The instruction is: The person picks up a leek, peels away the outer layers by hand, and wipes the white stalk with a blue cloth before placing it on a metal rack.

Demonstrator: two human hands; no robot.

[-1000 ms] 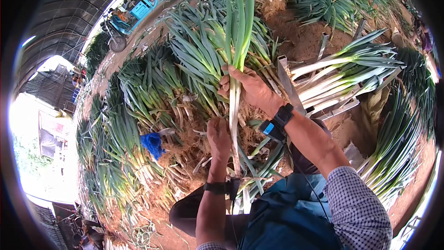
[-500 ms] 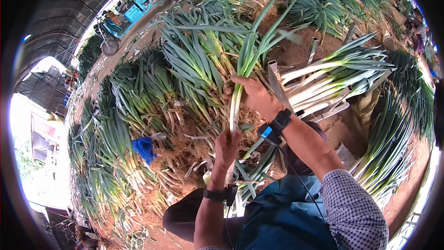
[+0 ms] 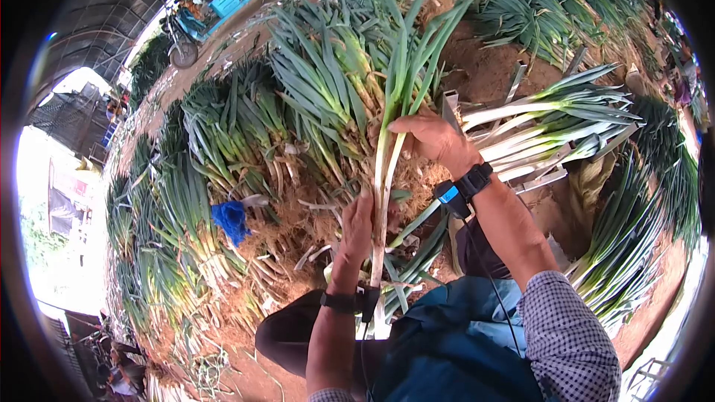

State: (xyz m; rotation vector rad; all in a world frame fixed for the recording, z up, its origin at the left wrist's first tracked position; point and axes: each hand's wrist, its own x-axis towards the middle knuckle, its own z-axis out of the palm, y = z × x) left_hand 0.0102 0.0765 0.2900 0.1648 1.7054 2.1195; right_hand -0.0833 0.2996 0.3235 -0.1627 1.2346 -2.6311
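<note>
My right hand [image 3: 432, 138] is closed around a leek [image 3: 381, 216] just below its spreading green leaves. The leek stands nearly upright in front of me, its pale stalk forking below the grip and its lower end down near my lap. Beside the stalk, on its left, my left hand [image 3: 357, 225] points upward with its fingers stretched; whether it touches the stalk is hard to see. Unpeeled leeks [image 3: 328, 97] with rooty, brownish bases lie just behind my hands. To the right, clean white-stalked leeks [image 3: 544, 115] rest across a metal frame [image 3: 547, 179].
More leek bundles [image 3: 190, 231] are heaped to the left, with a blue cloth [image 3: 232, 222] on them. Another pile [image 3: 629, 223] lies at the right. Further leeks [image 3: 558, 11] cover the back. A blue three-wheeled cart [image 3: 223, 1] stands at the far left.
My left hand has loosened from the stalk and its fingers have straightened beside it. My right hand has shifted slightly right, still holding the leek, whose lower stalk now shows more fully.
</note>
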